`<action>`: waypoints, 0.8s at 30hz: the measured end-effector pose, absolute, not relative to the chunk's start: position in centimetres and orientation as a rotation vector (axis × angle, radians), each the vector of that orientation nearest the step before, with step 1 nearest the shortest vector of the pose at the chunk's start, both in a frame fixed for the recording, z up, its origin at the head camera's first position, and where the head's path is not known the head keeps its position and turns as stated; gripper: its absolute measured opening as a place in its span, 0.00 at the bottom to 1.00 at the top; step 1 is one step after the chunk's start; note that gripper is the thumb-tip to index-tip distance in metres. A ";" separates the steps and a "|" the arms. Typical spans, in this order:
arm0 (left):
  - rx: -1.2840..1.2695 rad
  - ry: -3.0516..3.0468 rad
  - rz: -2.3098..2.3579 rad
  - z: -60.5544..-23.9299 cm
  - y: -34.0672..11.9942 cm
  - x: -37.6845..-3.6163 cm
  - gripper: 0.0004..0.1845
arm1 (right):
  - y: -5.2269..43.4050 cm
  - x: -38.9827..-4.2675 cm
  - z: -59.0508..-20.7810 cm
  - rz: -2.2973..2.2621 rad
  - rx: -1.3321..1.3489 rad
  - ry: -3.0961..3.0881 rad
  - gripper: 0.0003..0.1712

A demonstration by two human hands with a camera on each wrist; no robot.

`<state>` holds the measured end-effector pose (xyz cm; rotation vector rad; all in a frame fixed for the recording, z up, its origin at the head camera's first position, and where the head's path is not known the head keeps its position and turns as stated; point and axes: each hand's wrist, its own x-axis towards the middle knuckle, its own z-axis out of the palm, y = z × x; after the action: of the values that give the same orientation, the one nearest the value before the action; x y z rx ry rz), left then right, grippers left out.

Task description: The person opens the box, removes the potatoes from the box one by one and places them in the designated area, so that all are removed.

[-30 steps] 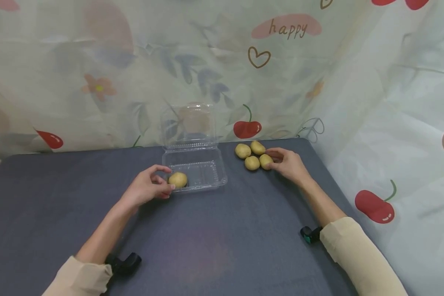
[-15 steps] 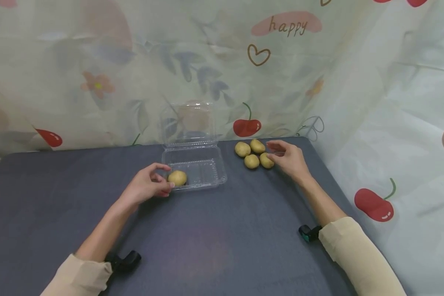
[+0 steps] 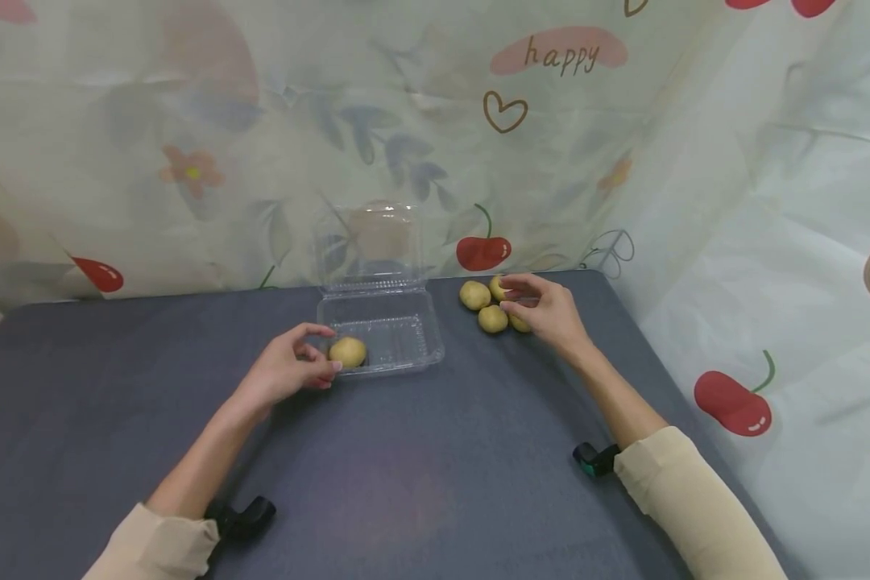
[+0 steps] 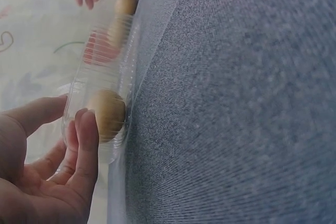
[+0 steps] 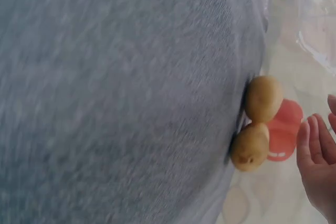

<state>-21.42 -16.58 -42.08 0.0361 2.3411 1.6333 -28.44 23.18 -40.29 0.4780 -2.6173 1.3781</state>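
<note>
A thin printed curtain (image 3: 188,145) fills the upper half of the head view, pale and creased, with cherries, flowers, a heart and the word "happy". Below it a table (image 3: 435,467) spreads across the lower frame under a dark grey cloth with a fine woven grain that shows plainly in both wrist views.

At centre frame stands a clear plastic box (image 3: 406,342), a shallow ribbed tray with rounded corners and its hinged lid upright against the curtain. One potato (image 3: 348,352) lies in the tray's lower left corner: small, oval, smooth, pale yellow-brown.

The left hand (image 3: 286,370) sits just left of the box at mid-frame, fingers curled about that corner, fingertips (image 4: 86,129) against the plastic wall beside the potato. It holds the box there, thumb above the rim.

Right of the box, at upper centre right, a cluster of loose potatoes (image 3: 486,306) of the same kind lies touching one another on the cloth. The right hand (image 3: 544,310) rests over the cluster's right side, fingers bent down over the two potatoes there; whether they have closed on one I cannot tell. In the right wrist view the fingers look fairly straight, apart from the two potatoes in sight.
</note>
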 end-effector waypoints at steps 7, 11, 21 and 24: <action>0.053 2.334 1.662 -42.3 -16.7 -21.4 0.34 | 20.8 -27.0 -38.2 1.473 0.534 -2.600 0.22; 0.048 2.326 1.664 -42.3 -16.7 -21.5 0.35 | 19.7 -26.9 -38.1 1.471 0.567 -2.606 0.21; 0.050 2.332 1.651 -42.4 -16.8 -21.6 0.37 | 17.5 -28.7 -40.0 1.516 0.691 -2.555 0.20; 0.056 2.338 1.652 -42.4 -16.8 -21.6 0.38 | 16.8 -28.8 -40.1 1.579 0.762 -2.526 0.20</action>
<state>-21.64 -16.79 -42.40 0.0563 2.3378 1.6521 -28.80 16.77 -40.06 0.7622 -2.5258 1.5788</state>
